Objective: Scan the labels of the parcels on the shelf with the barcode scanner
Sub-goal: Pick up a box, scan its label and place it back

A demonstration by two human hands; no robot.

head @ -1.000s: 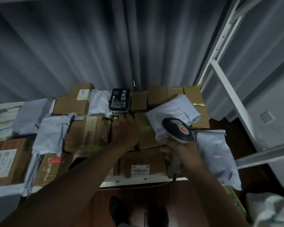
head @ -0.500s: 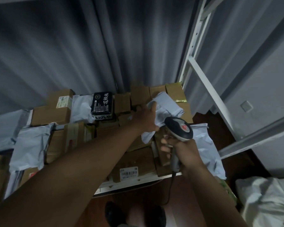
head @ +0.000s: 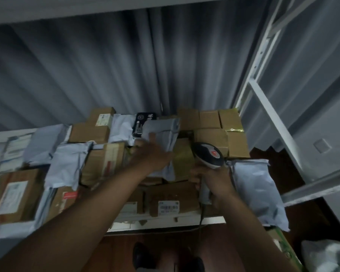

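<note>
From the head camera, you are looking down over a shelf crowded with parcels. Your left hand reaches in across the middle of the pile and grips a grey poly mailer, thumb and fingers curled on its lower part, so that the bag stands lifted above the brown cartons beneath it. The top of that mailer overlaps a black box with white lettering at the back of the shelf.

Your right hand is wrapped round the handle of the barcode scanner. The scanner's dark head with its red mark sits just right of the lifted mailer and points towards the back of the shelf; its cable hangs down past the shelf's front edge.

Just right of your right hand lies a second grey poly bag, drooping over the shelf's right end. Behind the scanner stands a group of plain brown boxes. At the front edge, between your two forearms, a brown carton with a white barcode label faces you. To the left are more grey bags and a carton with a large white label. Behind the shelf hangs a grey curtain, and a white metal frame rises on the right.
</note>
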